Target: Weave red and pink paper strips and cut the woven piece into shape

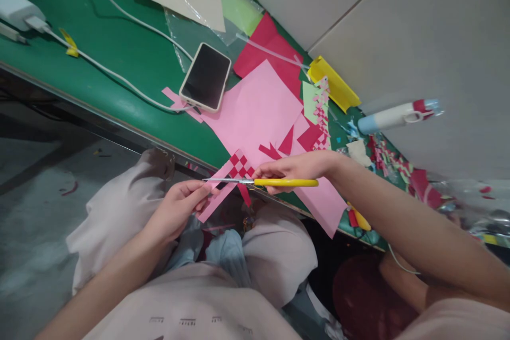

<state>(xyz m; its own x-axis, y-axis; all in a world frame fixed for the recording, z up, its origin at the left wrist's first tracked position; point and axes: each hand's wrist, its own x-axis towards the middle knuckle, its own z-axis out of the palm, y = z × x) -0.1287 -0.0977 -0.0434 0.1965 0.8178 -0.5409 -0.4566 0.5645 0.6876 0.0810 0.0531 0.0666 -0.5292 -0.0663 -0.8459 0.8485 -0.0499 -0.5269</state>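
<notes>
My left hand (185, 204) pinches the lower end of a woven pink and red paper piece (240, 163), whose pink strips run down to my fingers. In my right hand (281, 171) are yellow-handled scissors (287, 183), with the blades pointing left across the pink strips, their tips near my left fingertips. A red strip (244, 195) hangs down below the checkered part. Behind my hands, large pink paper (263, 101) lies on the green table (119, 77), with dark red cut strips (271, 151) on it.
A phone (206, 75) with a white cable lies at the paper's left. Red paper (271, 45), plastic sheets, a yellow holder (334, 84) and a white-blue pen-like tube (398, 117) are farther back. Paper scraps lie at right. Another person's arm (402, 281) shows at lower right.
</notes>
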